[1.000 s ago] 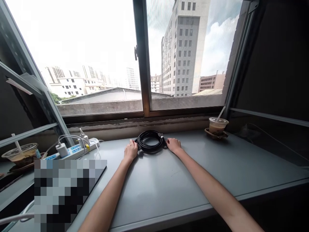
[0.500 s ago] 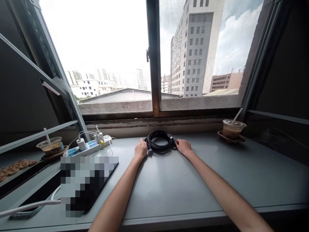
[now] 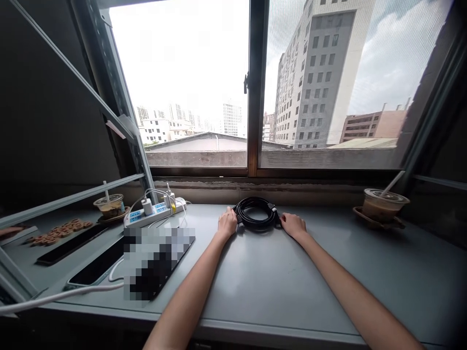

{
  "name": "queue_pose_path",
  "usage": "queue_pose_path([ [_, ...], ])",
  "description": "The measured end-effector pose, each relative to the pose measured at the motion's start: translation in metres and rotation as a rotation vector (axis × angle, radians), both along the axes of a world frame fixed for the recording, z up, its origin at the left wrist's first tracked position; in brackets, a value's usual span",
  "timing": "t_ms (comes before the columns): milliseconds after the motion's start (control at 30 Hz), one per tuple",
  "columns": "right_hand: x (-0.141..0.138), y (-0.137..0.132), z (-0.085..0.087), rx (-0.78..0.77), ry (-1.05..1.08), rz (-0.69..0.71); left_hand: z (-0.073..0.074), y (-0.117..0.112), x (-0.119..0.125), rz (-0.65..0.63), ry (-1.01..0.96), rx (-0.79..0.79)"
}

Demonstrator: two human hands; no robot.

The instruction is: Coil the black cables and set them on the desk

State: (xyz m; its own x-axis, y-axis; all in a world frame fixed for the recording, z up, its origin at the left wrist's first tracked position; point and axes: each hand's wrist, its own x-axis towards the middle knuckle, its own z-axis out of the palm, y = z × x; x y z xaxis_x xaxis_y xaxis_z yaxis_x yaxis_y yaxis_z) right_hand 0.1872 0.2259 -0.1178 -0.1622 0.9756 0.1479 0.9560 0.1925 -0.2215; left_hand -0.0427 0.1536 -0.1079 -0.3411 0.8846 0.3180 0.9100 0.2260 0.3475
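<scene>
A coiled black cable [image 3: 255, 214] lies flat on the grey table [image 3: 277, 282] near the window sill. My left hand [image 3: 226, 224] rests against the coil's left side, fingers curled on it. My right hand [image 3: 293, 224] is at the coil's right side, fingers bent against the cable. Both arms stretch straight forward from the table's near edge.
A white power strip [image 3: 155, 214] with chargers lies at the left. Iced drinks stand at the left [image 3: 109, 206] and the right [image 3: 383, 206]. A dark flat device [image 3: 98, 265] and a white cord [image 3: 54, 297] lie near the left edge. The window frame [image 3: 255, 92] rises behind.
The view has swung to the left, so the coil and both hands sit further right in the picture. The hands stay on the two sides of the coil.
</scene>
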Motion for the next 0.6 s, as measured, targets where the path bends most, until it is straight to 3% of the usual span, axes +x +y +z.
queue_pose_path([
  [300,0.0004,-0.0025,-0.0022,0.038,0.05,-0.005,-0.0017,0.002,-0.0028,-0.03,-0.011,-0.026],
  [500,-0.0041,0.0003,-0.0046,0.18,0.169,-0.077,-0.0005,0.0004,-0.0013,-0.006,-0.06,0.046],
  [600,-0.006,-0.0002,-0.0049,0.256,0.25,-0.046,0.0011,-0.0011,-0.0003,-0.007,-0.071,0.124],
])
